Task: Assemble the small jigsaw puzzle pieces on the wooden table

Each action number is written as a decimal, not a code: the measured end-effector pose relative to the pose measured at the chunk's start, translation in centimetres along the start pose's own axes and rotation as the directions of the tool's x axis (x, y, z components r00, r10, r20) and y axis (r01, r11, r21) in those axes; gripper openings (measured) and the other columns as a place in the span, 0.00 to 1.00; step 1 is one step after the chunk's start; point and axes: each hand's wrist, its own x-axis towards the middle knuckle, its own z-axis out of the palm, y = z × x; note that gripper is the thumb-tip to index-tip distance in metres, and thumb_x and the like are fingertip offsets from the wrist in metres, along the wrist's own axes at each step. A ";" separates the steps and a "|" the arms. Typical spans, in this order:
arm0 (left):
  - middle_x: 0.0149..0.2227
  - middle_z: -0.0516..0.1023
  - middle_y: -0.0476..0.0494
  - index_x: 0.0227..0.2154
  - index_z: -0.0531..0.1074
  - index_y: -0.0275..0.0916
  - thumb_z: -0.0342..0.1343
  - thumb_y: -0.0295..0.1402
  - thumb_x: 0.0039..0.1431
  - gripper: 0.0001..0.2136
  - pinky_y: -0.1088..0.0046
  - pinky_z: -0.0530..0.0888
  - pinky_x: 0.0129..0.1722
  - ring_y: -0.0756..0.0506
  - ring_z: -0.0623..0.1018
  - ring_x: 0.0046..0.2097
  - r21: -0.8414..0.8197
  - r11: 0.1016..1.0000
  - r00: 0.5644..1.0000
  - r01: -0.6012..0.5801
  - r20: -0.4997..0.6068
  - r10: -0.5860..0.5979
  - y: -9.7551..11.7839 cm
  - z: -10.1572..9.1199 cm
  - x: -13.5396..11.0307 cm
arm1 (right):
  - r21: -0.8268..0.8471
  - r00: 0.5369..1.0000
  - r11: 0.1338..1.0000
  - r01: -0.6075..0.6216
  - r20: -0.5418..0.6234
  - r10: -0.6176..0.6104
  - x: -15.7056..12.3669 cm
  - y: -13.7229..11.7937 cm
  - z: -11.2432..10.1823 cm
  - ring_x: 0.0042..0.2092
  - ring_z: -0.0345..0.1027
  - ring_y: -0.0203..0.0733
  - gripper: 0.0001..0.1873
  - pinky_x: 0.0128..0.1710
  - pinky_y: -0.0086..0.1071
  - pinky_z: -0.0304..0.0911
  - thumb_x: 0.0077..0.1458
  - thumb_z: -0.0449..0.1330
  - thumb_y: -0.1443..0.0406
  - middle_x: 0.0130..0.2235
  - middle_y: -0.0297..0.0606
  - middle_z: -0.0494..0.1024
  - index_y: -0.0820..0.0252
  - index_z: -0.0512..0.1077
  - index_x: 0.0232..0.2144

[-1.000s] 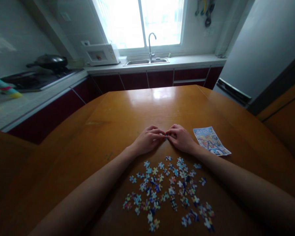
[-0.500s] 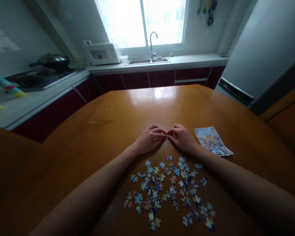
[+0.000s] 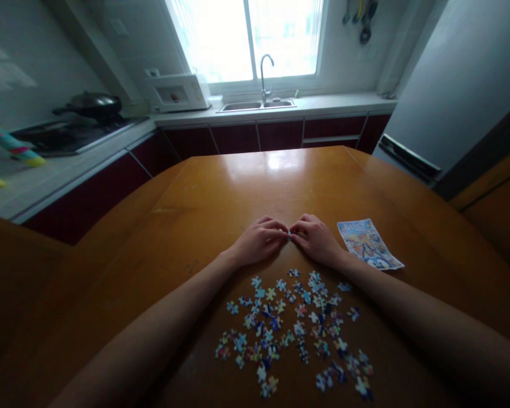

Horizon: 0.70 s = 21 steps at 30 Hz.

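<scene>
Hands (image 3: 289,241) apparently pinching puzzle pieces (image 3: 288,233).

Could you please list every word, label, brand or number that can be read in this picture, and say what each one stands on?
Nothing here reads clearly.
Printed picture sheet on the wooden table: a blue title at its top, too blurred to read.
Microwave on the counter: front markings too small to read.
Loose puzzle pieces: coloured print only, no legible text.
Piece pinched between left hand and right hand: mostly hidden.
</scene>
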 end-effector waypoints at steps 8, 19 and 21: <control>0.46 0.81 0.47 0.48 0.79 0.47 0.54 0.31 0.68 0.11 0.63 0.73 0.50 0.45 0.75 0.47 -0.028 1.000 1.000 -0.011 0.010 0.011 -0.3 0.2 0.0 | -0.011 1.000 1.000 -0.005 0.001 0.005 -0.1 0.2 0.1 0.43 0.69 0.45 0.03 0.43 0.37 0.64 0.59 0.66 0.64 0.38 0.39 0.76 0.56 0.79 0.35; 0.47 0.82 0.48 0.44 0.80 0.46 0.54 0.25 0.65 0.12 0.61 0.72 0.52 0.44 0.75 0.48 -0.033 0.999 1.000 0.007 0.007 -0.007 -0.6 0.3 -0.1 | 0.008 1.000 1.000 -0.022 0.009 0.022 0.0 0.1 -0.1 0.43 0.69 0.44 0.02 0.44 0.37 0.64 0.58 0.66 0.66 0.38 0.39 0.76 0.56 0.79 0.35; 0.47 0.81 0.48 0.44 0.79 0.46 0.54 0.25 0.64 0.13 0.61 0.72 0.52 0.44 0.75 0.48 -0.032 0.999 1.000 0.007 0.010 -0.006 -0.6 0.2 -0.1 | 0.024 1.000 0.999 -0.022 0.008 0.022 0.1 0.1 -0.1 0.43 0.69 0.44 0.04 0.44 0.37 0.64 0.60 0.63 0.67 0.38 0.39 0.76 0.56 0.79 0.35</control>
